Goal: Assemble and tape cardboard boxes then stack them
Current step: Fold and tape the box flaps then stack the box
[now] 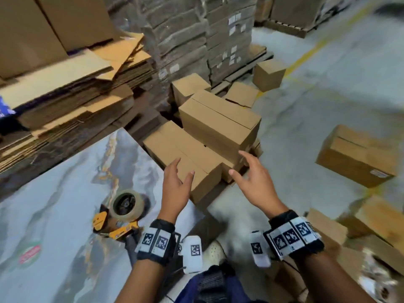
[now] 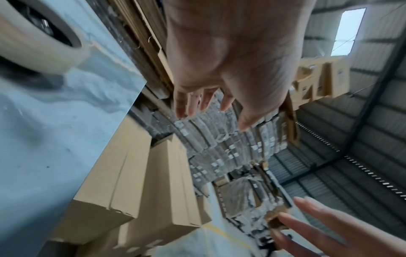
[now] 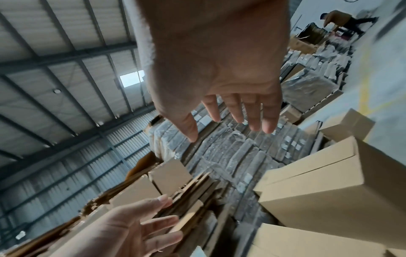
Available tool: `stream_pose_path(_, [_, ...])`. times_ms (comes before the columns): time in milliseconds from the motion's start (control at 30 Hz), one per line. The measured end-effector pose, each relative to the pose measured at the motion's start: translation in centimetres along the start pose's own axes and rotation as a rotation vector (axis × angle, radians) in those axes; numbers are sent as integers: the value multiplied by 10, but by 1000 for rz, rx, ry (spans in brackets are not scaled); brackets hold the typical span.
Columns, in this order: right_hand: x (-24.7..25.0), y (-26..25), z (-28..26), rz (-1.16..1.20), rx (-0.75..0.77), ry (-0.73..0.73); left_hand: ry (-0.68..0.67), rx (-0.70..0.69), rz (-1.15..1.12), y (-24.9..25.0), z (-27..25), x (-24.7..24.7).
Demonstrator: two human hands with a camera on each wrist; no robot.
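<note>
Your left hand point(image 1: 176, 189) and right hand point(image 1: 254, 182) hover empty, fingers spread, just above the stacked boxes point(image 1: 196, 158). The tape dispenser point(image 1: 119, 213) lies on the table point(image 1: 54, 215).

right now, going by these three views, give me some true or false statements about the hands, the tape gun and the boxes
1. Both hands are empty. True: the left hand and right hand are open above the stacked boxes.
2. The tape dispenser is in the right hand. False: it lies on the table.
3. The flattened cardboard sheets are piled beyond the table. True.
4. The boxes in front have open flaps standing up. False: their tops are folded shut.
5. Another person is in the background. True, in the right wrist view.
</note>
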State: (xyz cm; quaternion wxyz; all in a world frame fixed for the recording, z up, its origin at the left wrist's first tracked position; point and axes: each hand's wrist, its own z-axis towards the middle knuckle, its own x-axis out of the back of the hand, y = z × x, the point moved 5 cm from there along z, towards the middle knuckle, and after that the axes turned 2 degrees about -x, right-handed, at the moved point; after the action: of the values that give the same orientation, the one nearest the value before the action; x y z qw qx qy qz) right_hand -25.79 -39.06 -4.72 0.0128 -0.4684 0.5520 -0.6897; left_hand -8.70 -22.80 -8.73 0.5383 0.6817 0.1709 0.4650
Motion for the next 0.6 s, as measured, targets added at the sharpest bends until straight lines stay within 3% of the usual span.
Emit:
stream_pose_path(133, [-5, 36, 60, -77, -90, -93, -4, 112, 110, -21, 47, -39])
stream_pose_path(367, [-38, 69, 157, -219, -92, -294, -41, 315, 240, -62, 109, -80])
stream_pose_path(600, [-109, 109, 256, -264, -183, -519, 41, 636, -27, -132, 159, -104])
